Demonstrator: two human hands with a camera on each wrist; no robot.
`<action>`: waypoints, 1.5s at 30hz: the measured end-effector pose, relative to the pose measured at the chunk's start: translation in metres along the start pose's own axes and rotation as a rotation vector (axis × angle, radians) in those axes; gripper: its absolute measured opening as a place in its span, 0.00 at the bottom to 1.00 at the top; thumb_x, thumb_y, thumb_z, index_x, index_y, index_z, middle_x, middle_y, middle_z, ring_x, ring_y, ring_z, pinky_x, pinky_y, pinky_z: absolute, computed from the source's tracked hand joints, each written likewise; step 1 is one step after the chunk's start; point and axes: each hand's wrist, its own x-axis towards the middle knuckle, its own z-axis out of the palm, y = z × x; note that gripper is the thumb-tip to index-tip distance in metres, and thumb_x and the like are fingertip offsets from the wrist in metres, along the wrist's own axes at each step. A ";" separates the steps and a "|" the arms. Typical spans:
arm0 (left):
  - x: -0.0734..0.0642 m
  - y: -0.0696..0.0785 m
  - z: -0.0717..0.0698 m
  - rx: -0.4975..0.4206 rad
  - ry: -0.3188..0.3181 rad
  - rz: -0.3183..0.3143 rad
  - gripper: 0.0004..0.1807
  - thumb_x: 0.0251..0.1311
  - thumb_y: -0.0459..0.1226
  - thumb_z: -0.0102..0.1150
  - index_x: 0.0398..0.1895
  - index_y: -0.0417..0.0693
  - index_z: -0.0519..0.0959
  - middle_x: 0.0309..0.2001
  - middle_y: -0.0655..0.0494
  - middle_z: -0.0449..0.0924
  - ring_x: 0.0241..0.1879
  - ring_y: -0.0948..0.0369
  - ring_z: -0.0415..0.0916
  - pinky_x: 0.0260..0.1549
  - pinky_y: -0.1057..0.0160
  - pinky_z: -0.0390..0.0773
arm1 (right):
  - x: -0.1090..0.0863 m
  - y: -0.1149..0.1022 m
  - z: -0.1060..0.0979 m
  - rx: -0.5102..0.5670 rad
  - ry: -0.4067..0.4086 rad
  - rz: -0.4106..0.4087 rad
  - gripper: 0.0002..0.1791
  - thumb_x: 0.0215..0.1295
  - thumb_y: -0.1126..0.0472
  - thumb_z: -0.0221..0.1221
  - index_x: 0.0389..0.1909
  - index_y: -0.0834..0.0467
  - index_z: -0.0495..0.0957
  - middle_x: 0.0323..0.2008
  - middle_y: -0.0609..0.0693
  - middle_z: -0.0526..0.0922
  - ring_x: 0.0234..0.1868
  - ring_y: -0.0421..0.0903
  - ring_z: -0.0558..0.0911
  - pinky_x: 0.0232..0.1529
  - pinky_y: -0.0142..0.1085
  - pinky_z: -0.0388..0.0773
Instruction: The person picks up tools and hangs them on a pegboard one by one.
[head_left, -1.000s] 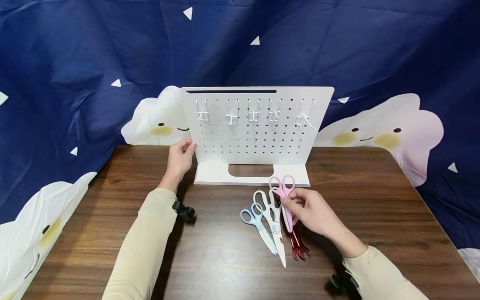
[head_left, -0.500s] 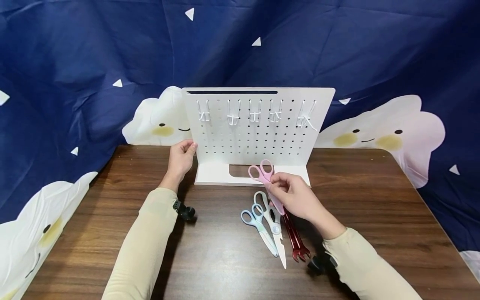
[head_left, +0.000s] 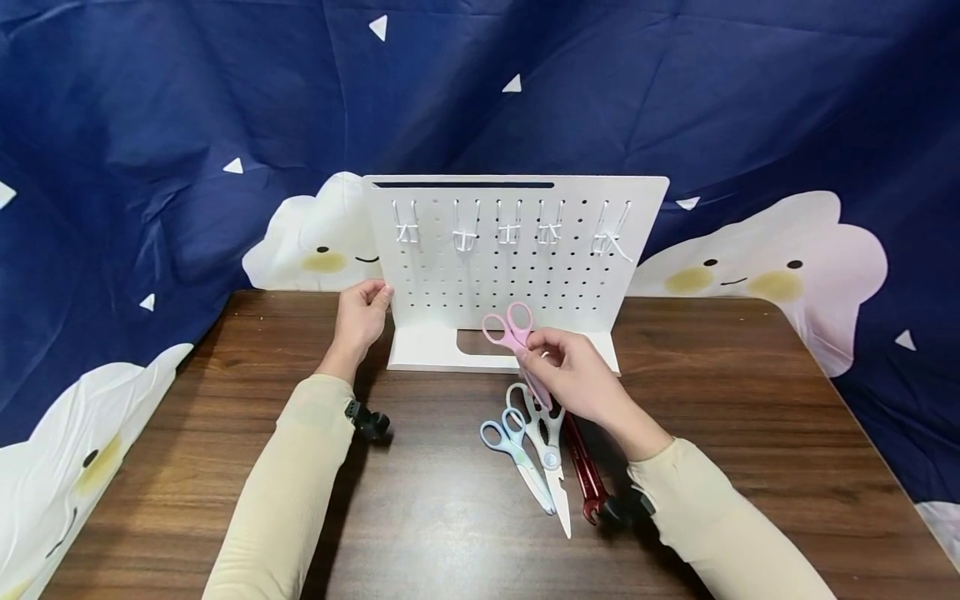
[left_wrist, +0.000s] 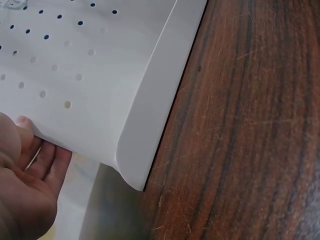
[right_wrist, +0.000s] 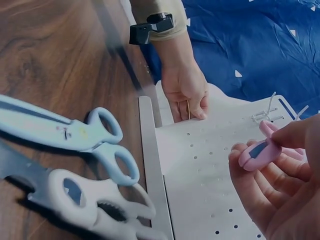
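The right hand [head_left: 577, 375] grips the pink scissors [head_left: 514, 337], raised before the white pegboard [head_left: 487, 287]; the left hand [head_left: 362, 315] pinches its edge. Progress, as judged: one tool lifted, none hung on the hooks [head_left: 465, 242]. Blue scissors [head_left: 519, 454], white shears [head_left: 552, 457] and red wrench [head_left: 582, 458] lie on the worktop [head_left: 427, 517].

Scissors [head_left: 512, 336]: three pairs, one pink, one white, one pale blue
Red wrench [head_left: 585, 469]: at least one, exact count unclear
Pegboard [head_left: 643, 197]: one
Wire hooks [head_left: 465, 236]: five
Hands [head_left: 362, 319]: two
Sleeves [head_left: 285, 492]: two
Wrist cameras [head_left: 369, 423]: two
Table [head_left: 247, 408]: one
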 end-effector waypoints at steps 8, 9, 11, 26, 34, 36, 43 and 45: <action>0.000 0.002 -0.001 0.007 -0.024 -0.025 0.15 0.82 0.35 0.55 0.55 0.30 0.84 0.48 0.36 0.86 0.45 0.55 0.82 0.45 0.70 0.80 | 0.014 -0.011 0.009 0.061 0.007 -0.007 0.08 0.79 0.65 0.59 0.44 0.69 0.80 0.28 0.59 0.87 0.23 0.44 0.85 0.22 0.34 0.83; 0.000 0.002 -0.001 0.007 -0.025 -0.029 0.15 0.82 0.35 0.55 0.55 0.30 0.84 0.49 0.35 0.86 0.45 0.54 0.82 0.46 0.70 0.81 | 0.016 -0.012 0.010 0.071 0.002 -0.009 0.09 0.79 0.65 0.59 0.44 0.69 0.80 0.28 0.58 0.86 0.22 0.45 0.84 0.21 0.35 0.83; 0.001 0.002 -0.001 0.015 -0.024 -0.030 0.15 0.82 0.35 0.55 0.55 0.30 0.84 0.49 0.35 0.86 0.45 0.56 0.81 0.45 0.71 0.80 | 0.020 -0.015 0.013 0.084 -0.012 -0.018 0.09 0.79 0.64 0.58 0.44 0.69 0.80 0.27 0.56 0.86 0.22 0.46 0.84 0.19 0.36 0.82; 0.002 0.002 0.000 0.001 -0.008 -0.025 0.14 0.81 0.34 0.56 0.52 0.29 0.85 0.42 0.41 0.85 0.39 0.61 0.79 0.38 0.76 0.77 | 0.052 -0.037 0.034 0.038 -0.041 -0.077 0.11 0.80 0.60 0.60 0.49 0.65 0.84 0.27 0.54 0.85 0.23 0.50 0.84 0.20 0.38 0.83; 0.003 0.002 -0.001 -0.015 0.000 -0.011 0.13 0.80 0.32 0.57 0.51 0.27 0.84 0.38 0.44 0.86 0.35 0.66 0.78 0.37 0.76 0.78 | 0.065 -0.045 0.042 0.063 -0.039 -0.133 0.11 0.80 0.60 0.61 0.49 0.63 0.87 0.21 0.55 0.81 0.20 0.45 0.78 0.20 0.30 0.72; 0.003 0.002 -0.001 -0.017 0.003 -0.009 0.13 0.80 0.32 0.57 0.51 0.27 0.85 0.38 0.43 0.85 0.35 0.67 0.77 0.37 0.76 0.78 | 0.069 -0.046 0.044 0.080 -0.043 -0.147 0.10 0.80 0.61 0.61 0.48 0.63 0.87 0.19 0.55 0.79 0.19 0.43 0.75 0.19 0.30 0.69; 0.003 0.000 0.000 -0.017 0.003 0.005 0.13 0.80 0.32 0.57 0.50 0.27 0.85 0.38 0.39 0.86 0.33 0.69 0.76 0.36 0.77 0.77 | 0.079 -0.053 0.051 0.140 -0.019 -0.108 0.12 0.80 0.60 0.62 0.51 0.64 0.88 0.26 0.51 0.82 0.17 0.45 0.74 0.19 0.28 0.69; 0.004 0.000 -0.001 -0.020 0.004 0.010 0.12 0.80 0.31 0.57 0.50 0.27 0.85 0.37 0.40 0.86 0.33 0.69 0.76 0.35 0.77 0.77 | 0.082 -0.054 0.054 0.161 -0.007 -0.091 0.12 0.80 0.60 0.63 0.53 0.64 0.88 0.28 0.50 0.84 0.18 0.45 0.75 0.18 0.28 0.72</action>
